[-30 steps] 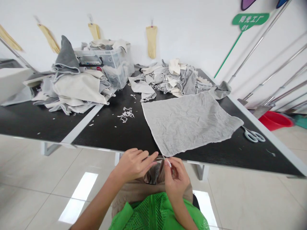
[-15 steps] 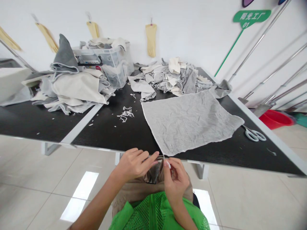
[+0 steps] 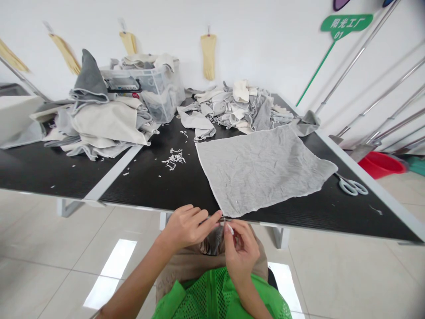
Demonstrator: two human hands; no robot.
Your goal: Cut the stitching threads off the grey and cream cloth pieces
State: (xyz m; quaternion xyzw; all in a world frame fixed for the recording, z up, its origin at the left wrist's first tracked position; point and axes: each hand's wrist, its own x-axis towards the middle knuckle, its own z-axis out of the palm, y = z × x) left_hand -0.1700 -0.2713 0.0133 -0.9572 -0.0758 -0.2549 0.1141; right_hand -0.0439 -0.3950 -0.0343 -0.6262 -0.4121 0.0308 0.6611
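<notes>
A grey cloth (image 3: 262, 170) with a pale stitched edge lies spread out, its near corner at the table's front edge. Just below that corner, my right hand (image 3: 241, 248) pinches a short white thread tail (image 3: 230, 229) between thumb and fingers. My left hand (image 3: 189, 227) is curled beside it, index finger stretched towards the corner. A thin, metal-looking tool (image 3: 226, 218) pokes out from the left hand to the thread; its handle is hidden in the palm, so its exact kind cannot be made out.
Grey-handled scissors (image 3: 352, 187) lie right of the cloth. Thread scraps (image 3: 174, 158) are scattered left of it. Behind are a cloth heap (image 3: 239, 106), a clear plastic box (image 3: 159, 104) of cloths and another pile (image 3: 102, 119). A red basin (image 3: 381, 165) stands on the floor.
Both hands have shifted slightly, the right one a little left, closer to the left fingertip. The white thread between them looks shorter and lower. The cloth has hardly moved.
</notes>
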